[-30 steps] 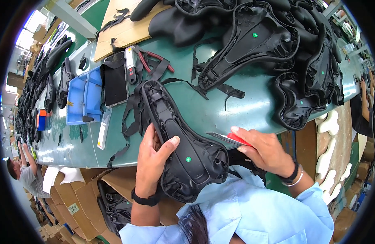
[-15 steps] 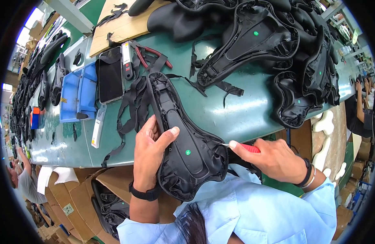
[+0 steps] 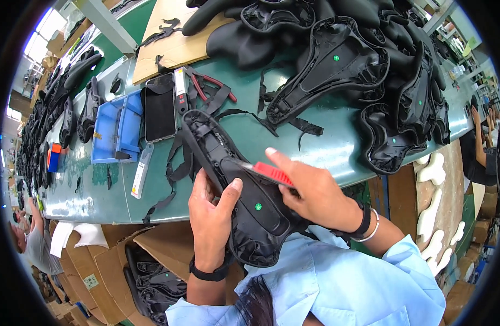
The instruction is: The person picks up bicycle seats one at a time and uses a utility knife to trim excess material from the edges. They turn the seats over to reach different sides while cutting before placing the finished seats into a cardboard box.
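Saddle (image 3: 251,191), underside up, its left edge pinched in the left hand (image 3: 213,220); right hand (image 3: 321,198) wrapped round a red knife (image 3: 273,173) over it! Probably light, stiff-shelled, softer-rimmed: that edge looks the hold, clear of the blade.

The right hand (image 3: 318,198) has swung inward: a second ago its red-handled tool (image 3: 271,173) was off to the right of the black bike seat (image 3: 258,231), and half a second ago its tip was at the wide end's right edge. Now the tool lies across the seat's middle, tip toward the narrow end (whether it touches is unclear). The hand now hides part of the wide end, and the seat leans further left.
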Tool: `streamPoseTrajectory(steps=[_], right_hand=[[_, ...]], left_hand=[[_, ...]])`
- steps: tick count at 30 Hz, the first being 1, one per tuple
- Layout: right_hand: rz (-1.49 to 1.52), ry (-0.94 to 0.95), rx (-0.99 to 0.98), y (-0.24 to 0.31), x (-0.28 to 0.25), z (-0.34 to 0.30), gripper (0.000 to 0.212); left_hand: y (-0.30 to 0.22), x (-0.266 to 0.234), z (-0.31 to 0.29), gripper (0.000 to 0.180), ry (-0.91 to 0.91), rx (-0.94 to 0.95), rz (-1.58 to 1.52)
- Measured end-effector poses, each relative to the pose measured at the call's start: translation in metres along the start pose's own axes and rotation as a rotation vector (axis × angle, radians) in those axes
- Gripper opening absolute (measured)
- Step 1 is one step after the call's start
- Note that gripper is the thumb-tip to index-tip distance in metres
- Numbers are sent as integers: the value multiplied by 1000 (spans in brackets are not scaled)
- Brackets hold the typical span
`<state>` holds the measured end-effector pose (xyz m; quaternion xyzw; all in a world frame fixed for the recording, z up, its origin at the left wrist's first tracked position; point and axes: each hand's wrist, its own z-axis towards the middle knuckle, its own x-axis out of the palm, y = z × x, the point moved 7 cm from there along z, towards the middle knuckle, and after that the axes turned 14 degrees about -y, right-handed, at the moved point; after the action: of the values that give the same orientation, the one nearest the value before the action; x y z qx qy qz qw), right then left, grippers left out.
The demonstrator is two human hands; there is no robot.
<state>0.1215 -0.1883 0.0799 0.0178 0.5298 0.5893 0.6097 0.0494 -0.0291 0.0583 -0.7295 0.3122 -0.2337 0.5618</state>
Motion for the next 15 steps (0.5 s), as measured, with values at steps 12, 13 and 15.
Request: streamPoseTrajectory(steps=[12,13,15], right_hand=[[259,-45,275,-27,-33,39,52],[321,45,292,-22,-25,38,53],[272,49,191,-23,-24,34,56]], left_hand=[[-34,52,-6,34,173,812,794],[-29,70,-5,32,302,865,850],[-18,81,3,22,296,998,803]])
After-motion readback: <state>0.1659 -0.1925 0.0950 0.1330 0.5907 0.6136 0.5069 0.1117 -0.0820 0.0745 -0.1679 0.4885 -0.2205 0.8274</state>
